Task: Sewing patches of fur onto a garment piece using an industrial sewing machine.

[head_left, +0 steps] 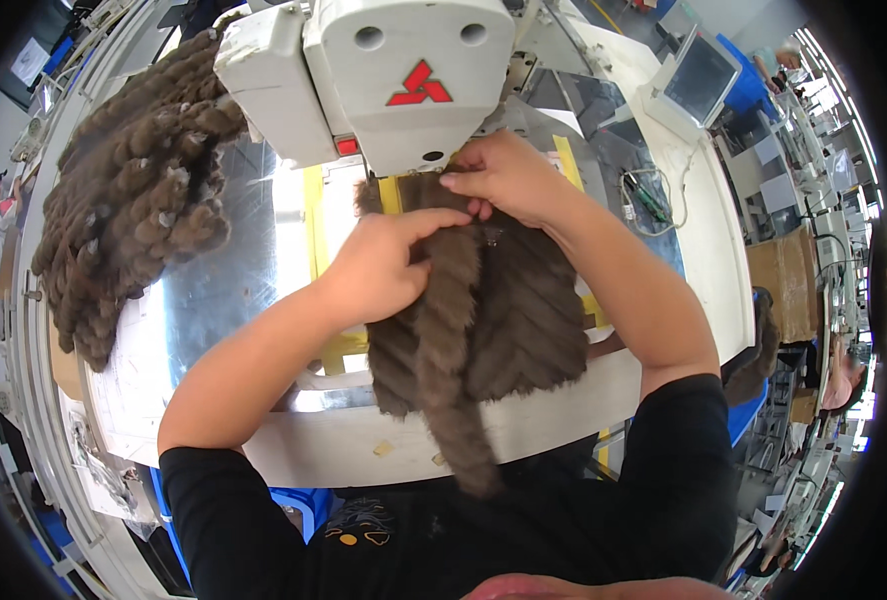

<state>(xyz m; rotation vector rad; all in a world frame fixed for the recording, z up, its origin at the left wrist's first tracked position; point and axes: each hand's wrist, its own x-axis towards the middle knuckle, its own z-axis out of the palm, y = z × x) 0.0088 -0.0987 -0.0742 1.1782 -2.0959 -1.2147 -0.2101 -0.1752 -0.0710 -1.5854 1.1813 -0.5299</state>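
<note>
A brown fur panel [528,330] lies on the machine bed in front of me, its pile running in slanted rows. Along its left part a long narrow fur strip [445,350] runs toward me, its lower end hanging over the table edge. My left hand [383,262] is closed on the upper part of the strip, index finger stretched across it and thumb bent in. My right hand [511,178] pinches the panel's top edge close under the white sewing machine head [408,80]. The needle area is mostly hidden by the head and my fingers.
A big heap of brown fur pieces [153,190] lies at the left. Yellow tape [315,225] marks the machine bed. On the right are a small screen [698,75] and a cable with green-handled tools [648,200]. Other workstations stand farther right.
</note>
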